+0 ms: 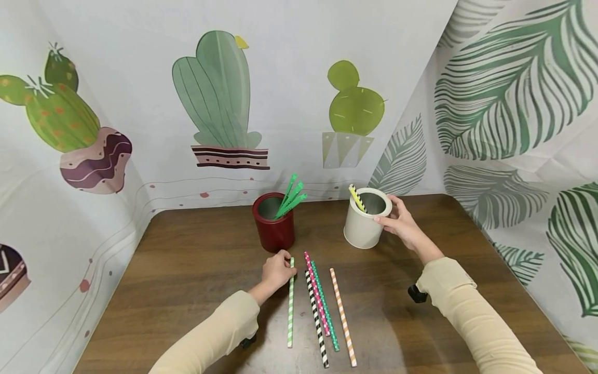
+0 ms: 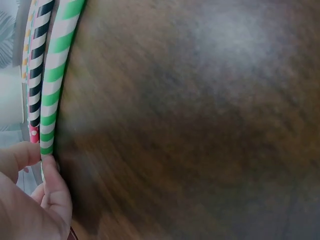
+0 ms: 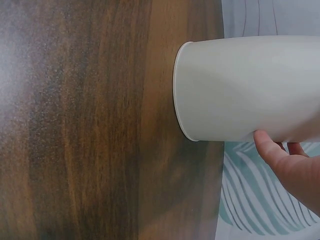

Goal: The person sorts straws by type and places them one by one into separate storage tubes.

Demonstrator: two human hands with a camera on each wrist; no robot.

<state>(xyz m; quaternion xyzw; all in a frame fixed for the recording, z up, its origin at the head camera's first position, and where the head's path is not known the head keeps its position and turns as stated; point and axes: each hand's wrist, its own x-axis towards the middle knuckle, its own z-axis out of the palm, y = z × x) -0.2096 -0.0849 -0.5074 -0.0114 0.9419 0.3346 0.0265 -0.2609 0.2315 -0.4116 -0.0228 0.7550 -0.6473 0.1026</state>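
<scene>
My left hand (image 1: 276,270) pinches the far end of a light green-and-white striped paper straw (image 1: 290,311) between thumb and fingers; most of the straw's length lies along the table. In the left wrist view, the fingertips (image 2: 55,182) meet at the end of that straw. With thumb in front and fingers behind, my right hand (image 1: 401,223) holds the right side of a white can (image 1: 361,231), which stands upright. A yellow straw and a black-patterned straw (image 1: 361,202) lean inside it. The right wrist view shows the can's plain wall (image 3: 240,90) against the thumb.
Right of the held straw lie a black-and-white straw (image 1: 315,311), a pink dotted one (image 1: 309,263), a teal dotted one (image 1: 325,306) and an orange striped one (image 1: 342,314). A dark red can (image 1: 276,236) with bright green sticks (image 1: 291,197) stands beyond my left hand.
</scene>
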